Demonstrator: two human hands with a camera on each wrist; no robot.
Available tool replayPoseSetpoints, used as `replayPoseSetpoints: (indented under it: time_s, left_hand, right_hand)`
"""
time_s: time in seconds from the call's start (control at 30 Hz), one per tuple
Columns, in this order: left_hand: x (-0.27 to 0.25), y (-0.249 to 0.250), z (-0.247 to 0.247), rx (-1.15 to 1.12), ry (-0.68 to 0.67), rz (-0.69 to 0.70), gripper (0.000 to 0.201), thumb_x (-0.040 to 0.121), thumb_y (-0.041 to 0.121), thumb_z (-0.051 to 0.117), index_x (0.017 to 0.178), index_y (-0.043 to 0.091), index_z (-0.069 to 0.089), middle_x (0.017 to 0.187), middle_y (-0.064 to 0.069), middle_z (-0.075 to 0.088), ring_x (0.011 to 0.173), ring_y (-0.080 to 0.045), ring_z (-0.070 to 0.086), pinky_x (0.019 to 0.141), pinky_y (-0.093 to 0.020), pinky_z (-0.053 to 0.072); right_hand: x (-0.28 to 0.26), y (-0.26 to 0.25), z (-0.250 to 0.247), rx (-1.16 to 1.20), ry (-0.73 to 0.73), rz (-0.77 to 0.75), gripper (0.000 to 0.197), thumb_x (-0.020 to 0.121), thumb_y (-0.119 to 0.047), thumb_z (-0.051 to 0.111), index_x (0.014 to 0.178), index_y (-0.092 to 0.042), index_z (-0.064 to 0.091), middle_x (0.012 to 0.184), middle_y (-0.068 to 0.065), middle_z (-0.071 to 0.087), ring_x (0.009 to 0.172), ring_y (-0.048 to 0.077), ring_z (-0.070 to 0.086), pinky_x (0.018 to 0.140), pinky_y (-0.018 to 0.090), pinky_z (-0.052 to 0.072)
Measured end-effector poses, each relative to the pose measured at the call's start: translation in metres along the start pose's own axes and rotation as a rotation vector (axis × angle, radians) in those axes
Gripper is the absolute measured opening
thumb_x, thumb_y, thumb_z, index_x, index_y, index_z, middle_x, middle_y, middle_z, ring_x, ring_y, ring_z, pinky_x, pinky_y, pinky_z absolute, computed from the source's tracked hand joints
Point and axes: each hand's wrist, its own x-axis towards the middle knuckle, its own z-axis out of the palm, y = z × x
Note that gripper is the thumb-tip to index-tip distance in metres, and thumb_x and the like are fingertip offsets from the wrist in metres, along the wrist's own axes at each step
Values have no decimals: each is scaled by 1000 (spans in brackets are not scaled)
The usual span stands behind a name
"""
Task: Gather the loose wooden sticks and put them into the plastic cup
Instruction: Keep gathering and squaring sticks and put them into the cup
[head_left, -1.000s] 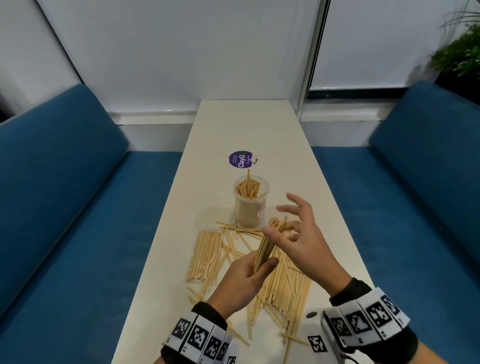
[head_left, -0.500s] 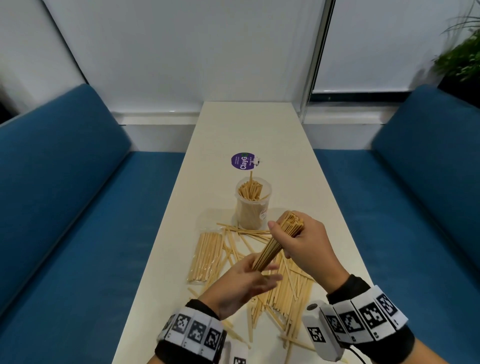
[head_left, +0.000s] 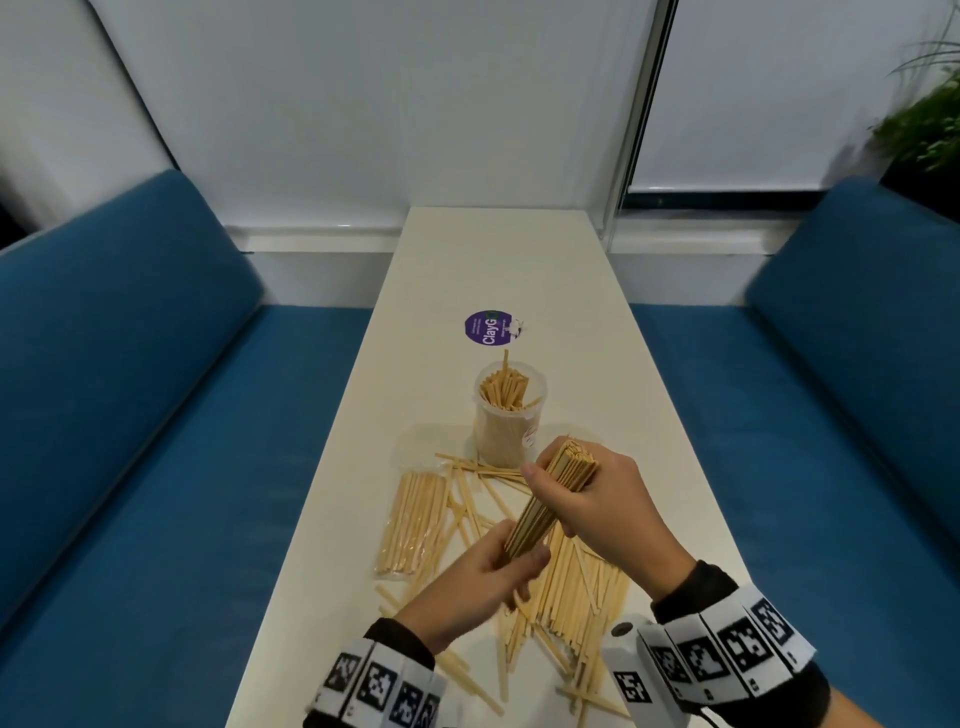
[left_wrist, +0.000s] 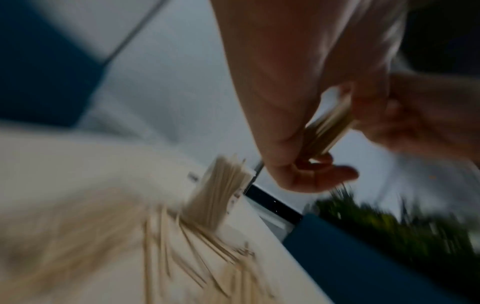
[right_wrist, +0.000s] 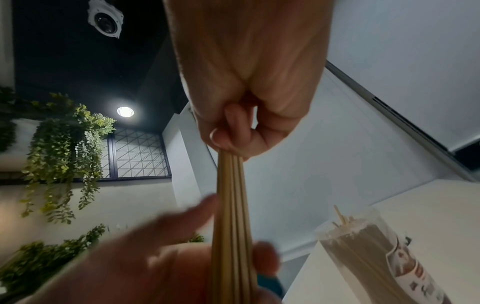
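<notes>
purple sticker (head_left: 488, 327) on table (head_left: 519, 260); blue benches (head_left: 130, 415).

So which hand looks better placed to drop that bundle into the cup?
Probably the right hand: it grips the bundle's upper end, close beside the plastic cup. The left hand holds the lower end, farther away.

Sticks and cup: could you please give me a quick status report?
Right hand and left hand both grip one stick bundle. Cup upright, part full. Loose sticks on table; nothing blocking cup.
</notes>
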Motion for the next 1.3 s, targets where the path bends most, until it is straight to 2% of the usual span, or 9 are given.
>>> replayPoseSetpoints:
  time_s: [0.17,0.3,0.5,0.67,0.87,0.97,1.1,1.2,1.3]
  left_hand:
    - [2,1,-3,350,30,78,28,91,50,39,111,31,46,67,13,37,55,2,36,59,-19,31]
    - [11,6,-9,315,27,82,23,93,47,41,83,26,41,68,8,41,53,1,37,57,-20,33]
    - [14,-6,-43,292,257,-53,38,91,45,49,125,35,36,109,13,57,93,-5,63,80,-20,50]
    - [-29,-50,-91,383,366,-192,13,93,40,49,105,40,52,111,12,60,95,-5,61,76,-13,47]
    - [-90,-102,-118,437,486,-391,35,88,25,61,87,58,53,88,2,69,79,-17,66,70,-14,47]
    - [-99,-111,-114,468,424,-465,25,88,25,61,77,48,65,86,0,70,76,-14,67,68,-11,48]
    - [-85,-108,-102,497,337,-472,9,90,27,58,85,34,63,92,1,66,83,-12,63,71,-9,47]
    - [-64,-103,-93,662,293,-334,10,92,28,54,92,37,51,101,16,55,89,-1,56,76,-6,42]
    - [-39,-102,-81,863,138,-168,21,91,23,56,110,32,55,109,19,46,103,2,46,87,-6,32]
  right_hand:
    - [17,0,-5,80,-193,96,24,81,-35,70,85,-13,62,59,0,61,44,11,51,44,20,43]
    - [41,6,-8,52,-272,143,19,89,-30,60,79,-13,62,47,-1,55,38,10,46,42,22,39]
    - [92,16,-13,50,90,104,21,91,-22,58,76,-7,59,49,-5,56,37,2,48,42,18,41]
    - [137,39,-16,-51,388,-23,27,92,-23,57,74,-3,56,70,15,58,45,6,51,47,9,41]
    - [167,87,8,-245,272,20,25,92,-27,56,74,-10,52,78,13,52,70,27,55,63,29,40]
    - [171,101,19,-291,208,80,30,92,-26,55,66,-15,46,80,9,48,77,23,47,64,22,27]
    - [174,108,29,-336,169,210,35,91,-32,56,63,-22,38,96,7,36,98,22,35,85,32,36]
    - [178,110,30,-420,45,397,27,89,-44,54,83,-18,55,106,8,32,111,29,33,99,37,32]
    - [174,108,25,-515,-134,425,57,80,-64,54,123,-26,52,121,9,29,119,30,28,104,39,26]
